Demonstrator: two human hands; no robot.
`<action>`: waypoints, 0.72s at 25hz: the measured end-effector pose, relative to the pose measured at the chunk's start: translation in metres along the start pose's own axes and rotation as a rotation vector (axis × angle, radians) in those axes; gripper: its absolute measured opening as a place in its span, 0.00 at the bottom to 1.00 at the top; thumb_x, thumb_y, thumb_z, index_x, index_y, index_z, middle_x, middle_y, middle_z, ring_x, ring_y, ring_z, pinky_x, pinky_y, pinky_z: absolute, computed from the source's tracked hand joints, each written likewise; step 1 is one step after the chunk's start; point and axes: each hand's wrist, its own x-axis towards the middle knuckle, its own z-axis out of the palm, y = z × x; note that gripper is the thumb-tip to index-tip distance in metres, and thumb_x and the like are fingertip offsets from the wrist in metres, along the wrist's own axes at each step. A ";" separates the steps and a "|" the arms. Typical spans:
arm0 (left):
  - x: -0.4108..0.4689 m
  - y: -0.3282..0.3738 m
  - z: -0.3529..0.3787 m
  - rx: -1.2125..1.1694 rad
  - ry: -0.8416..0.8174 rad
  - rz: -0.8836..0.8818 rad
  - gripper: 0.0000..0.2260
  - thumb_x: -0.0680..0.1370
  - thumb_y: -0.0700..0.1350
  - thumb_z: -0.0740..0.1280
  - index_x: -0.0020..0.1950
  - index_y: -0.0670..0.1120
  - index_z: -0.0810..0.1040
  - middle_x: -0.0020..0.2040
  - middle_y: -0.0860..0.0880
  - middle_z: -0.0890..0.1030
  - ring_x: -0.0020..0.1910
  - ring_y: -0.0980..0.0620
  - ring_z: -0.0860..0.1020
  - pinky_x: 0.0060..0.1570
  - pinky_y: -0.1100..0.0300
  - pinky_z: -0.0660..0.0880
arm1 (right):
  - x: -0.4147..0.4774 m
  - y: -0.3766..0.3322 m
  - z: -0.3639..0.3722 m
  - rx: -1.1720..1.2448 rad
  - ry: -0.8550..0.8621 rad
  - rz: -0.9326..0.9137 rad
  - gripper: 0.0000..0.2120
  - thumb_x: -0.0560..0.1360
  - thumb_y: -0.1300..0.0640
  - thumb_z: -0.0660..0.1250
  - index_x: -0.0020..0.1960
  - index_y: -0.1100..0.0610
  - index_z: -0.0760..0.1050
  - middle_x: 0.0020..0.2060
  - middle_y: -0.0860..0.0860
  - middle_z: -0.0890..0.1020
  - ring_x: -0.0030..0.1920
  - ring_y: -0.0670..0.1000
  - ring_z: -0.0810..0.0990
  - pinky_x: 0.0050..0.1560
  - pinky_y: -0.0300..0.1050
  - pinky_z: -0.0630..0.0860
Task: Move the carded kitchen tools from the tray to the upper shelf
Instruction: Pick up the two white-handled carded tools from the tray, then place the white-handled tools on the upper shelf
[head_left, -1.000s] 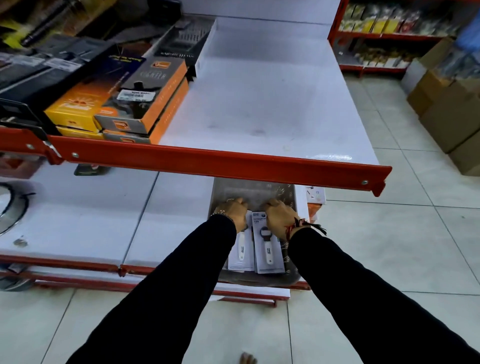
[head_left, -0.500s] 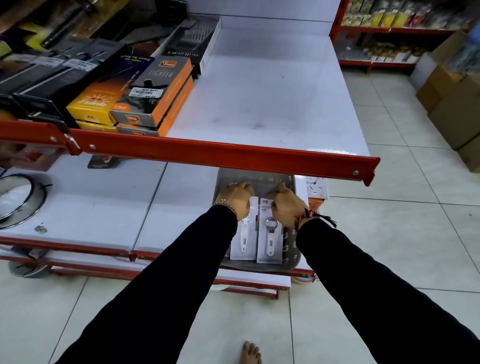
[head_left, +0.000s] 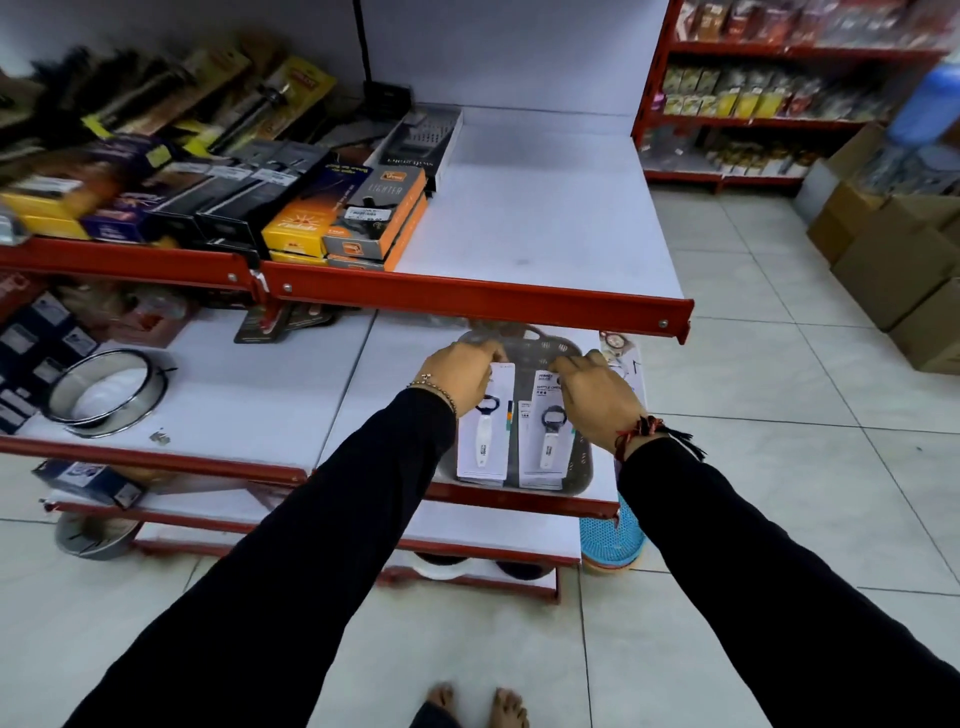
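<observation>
Left hand (head_left: 462, 375) and right hand (head_left: 592, 391) each pinched a white carded bottle opener (head_left: 484, 431) in grey plastic tray (head_left: 581, 462); white upper shelf (head_left: 530, 228) received none yet

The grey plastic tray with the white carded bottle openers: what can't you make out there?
Head view only:
- Grey plastic tray: far end hidden under the red shelf edge.
- White carded bottle openers: card tops covered by the left hand and right hand; fingertip grip hidden.
- Card print: too small to read.

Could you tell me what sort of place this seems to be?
Most likely a small retail shop: red-edged display shelves stocked with boxed lighters, a further rack of packaged goods, and cardboard stock boxes on the tiled floor.
</observation>
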 end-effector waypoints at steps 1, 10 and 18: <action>-0.009 0.003 -0.013 0.009 0.042 0.020 0.14 0.81 0.39 0.61 0.65 0.48 0.74 0.56 0.46 0.83 0.54 0.44 0.80 0.47 0.56 0.76 | -0.006 -0.005 -0.010 -0.017 0.046 -0.019 0.24 0.74 0.70 0.57 0.68 0.59 0.70 0.62 0.59 0.78 0.64 0.61 0.71 0.55 0.54 0.76; -0.046 0.026 -0.123 0.064 0.284 0.171 0.14 0.81 0.38 0.58 0.65 0.48 0.74 0.54 0.45 0.83 0.57 0.44 0.78 0.49 0.52 0.77 | -0.021 -0.046 -0.118 -0.101 0.421 -0.148 0.14 0.73 0.68 0.59 0.56 0.61 0.75 0.43 0.56 0.81 0.46 0.59 0.74 0.43 0.51 0.72; 0.011 0.027 -0.226 0.231 0.435 0.169 0.17 0.77 0.35 0.64 0.66 0.45 0.72 0.54 0.43 0.82 0.59 0.42 0.77 0.50 0.52 0.73 | 0.063 -0.055 -0.216 -0.090 0.603 -0.084 0.18 0.75 0.66 0.54 0.63 0.63 0.72 0.52 0.61 0.82 0.54 0.63 0.73 0.48 0.52 0.68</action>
